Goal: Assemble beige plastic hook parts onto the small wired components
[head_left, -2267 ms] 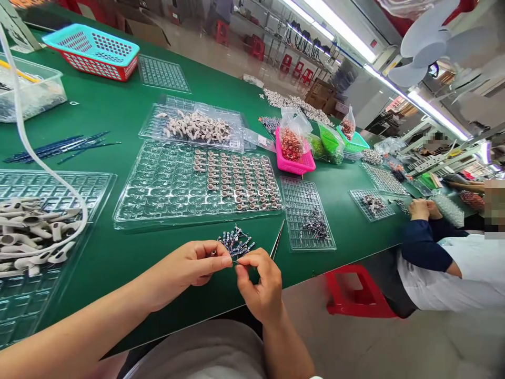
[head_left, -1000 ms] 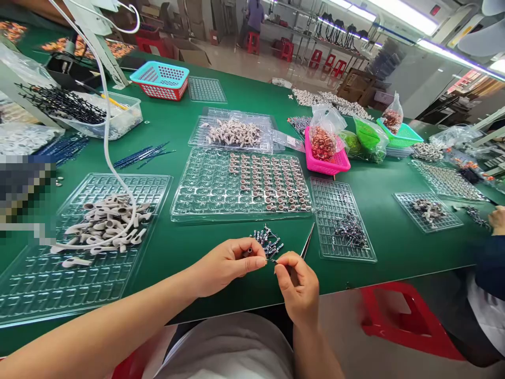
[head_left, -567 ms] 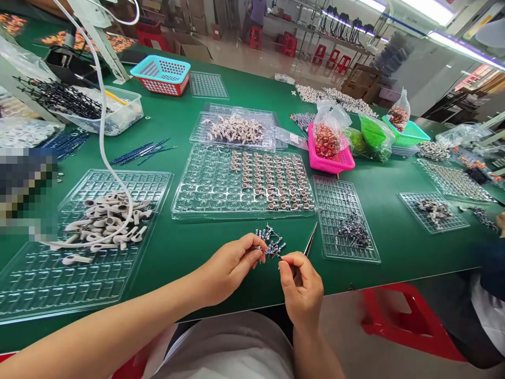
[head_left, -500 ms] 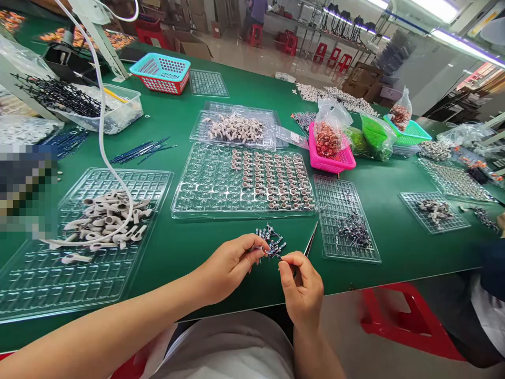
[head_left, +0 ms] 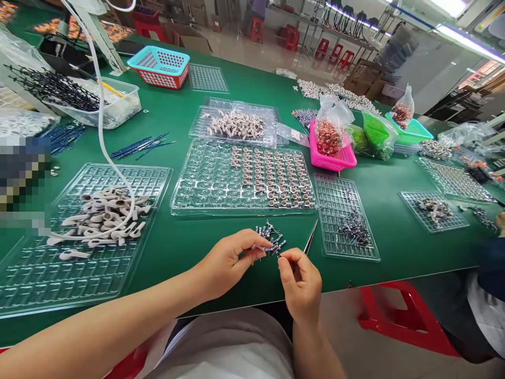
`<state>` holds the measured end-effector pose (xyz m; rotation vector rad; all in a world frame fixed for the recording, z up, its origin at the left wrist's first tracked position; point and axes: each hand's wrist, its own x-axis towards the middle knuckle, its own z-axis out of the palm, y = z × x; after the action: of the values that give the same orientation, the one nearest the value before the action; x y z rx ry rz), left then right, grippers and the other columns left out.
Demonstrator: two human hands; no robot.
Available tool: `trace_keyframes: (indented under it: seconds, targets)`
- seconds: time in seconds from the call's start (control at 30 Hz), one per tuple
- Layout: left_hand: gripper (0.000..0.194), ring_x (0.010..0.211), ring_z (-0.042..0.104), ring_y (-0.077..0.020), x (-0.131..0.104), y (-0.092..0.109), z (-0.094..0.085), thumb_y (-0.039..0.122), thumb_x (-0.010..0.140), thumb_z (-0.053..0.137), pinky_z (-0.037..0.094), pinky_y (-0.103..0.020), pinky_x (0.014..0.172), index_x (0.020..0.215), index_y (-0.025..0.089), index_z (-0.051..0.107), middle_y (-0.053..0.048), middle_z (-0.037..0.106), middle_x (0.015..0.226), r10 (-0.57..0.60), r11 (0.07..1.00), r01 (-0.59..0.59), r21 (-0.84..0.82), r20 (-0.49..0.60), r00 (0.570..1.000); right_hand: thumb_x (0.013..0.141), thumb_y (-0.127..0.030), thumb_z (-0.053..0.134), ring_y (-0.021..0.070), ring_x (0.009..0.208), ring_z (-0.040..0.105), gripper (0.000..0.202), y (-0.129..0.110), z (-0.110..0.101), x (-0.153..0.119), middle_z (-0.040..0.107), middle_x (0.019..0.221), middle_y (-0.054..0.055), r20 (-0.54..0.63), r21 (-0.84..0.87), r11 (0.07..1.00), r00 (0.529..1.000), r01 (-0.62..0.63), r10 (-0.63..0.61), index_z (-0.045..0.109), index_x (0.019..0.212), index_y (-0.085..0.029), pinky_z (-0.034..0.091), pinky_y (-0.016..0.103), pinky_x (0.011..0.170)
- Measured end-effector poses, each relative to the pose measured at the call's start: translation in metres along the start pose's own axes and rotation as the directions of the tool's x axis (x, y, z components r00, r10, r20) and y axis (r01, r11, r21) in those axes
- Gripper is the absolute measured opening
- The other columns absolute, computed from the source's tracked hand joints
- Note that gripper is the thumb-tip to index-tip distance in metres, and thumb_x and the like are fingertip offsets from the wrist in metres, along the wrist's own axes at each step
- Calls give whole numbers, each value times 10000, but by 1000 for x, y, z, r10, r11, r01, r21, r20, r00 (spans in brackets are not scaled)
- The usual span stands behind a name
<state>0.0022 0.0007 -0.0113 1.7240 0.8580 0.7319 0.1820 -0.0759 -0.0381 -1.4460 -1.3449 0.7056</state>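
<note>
My left hand [head_left: 232,263] is closed in a pinch on a small thin part, too small to make out fully. Just to its right, my right hand [head_left: 302,287] pinches a tiny dark tip between thumb and forefinger. Slim metal tweezers [head_left: 311,238] stick out from that hand, pointing up and away, their rear end hidden in the curled fingers. Right behind the fingertips lies a loose pile of small dark-and-silver wired parts [head_left: 270,231]. Beyond it sits a clear tray [head_left: 205,181], its right side filled with rows of beige earphone shells [head_left: 280,173].
More beige shells [head_left: 106,216] are heaped on a left tray [head_left: 79,279], crossed by a white cable [head_left: 101,105]. A right tray [head_left: 329,205] carries dark wired parts [head_left: 355,229]. Behind stand a pink basket [head_left: 335,160] and a blue-red basket [head_left: 158,73]. Another person's sleeve [head_left: 493,263] shows at right.
Both hands keep nearly the same place with small shifts; the left fingertips have moved slightly right, closer to the right hand. The view has tilted a little.
</note>
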Motion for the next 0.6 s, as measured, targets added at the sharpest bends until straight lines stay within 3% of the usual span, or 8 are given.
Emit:
trace_keyframes:
  seconds: [0.6]
  targets:
    - [204, 825, 634, -154, -1, 4, -1, 194, 928, 531, 519, -265, 759, 1054, 220, 690, -36, 677, 956, -15, 999, 14, 43, 18, 1000, 933, -260, 570, 102, 600, 506, 115, -2, 2, 1, 570, 721, -22, -59, -57, 998, 998, 19, -23, 627, 851, -203, 408, 224, 545]
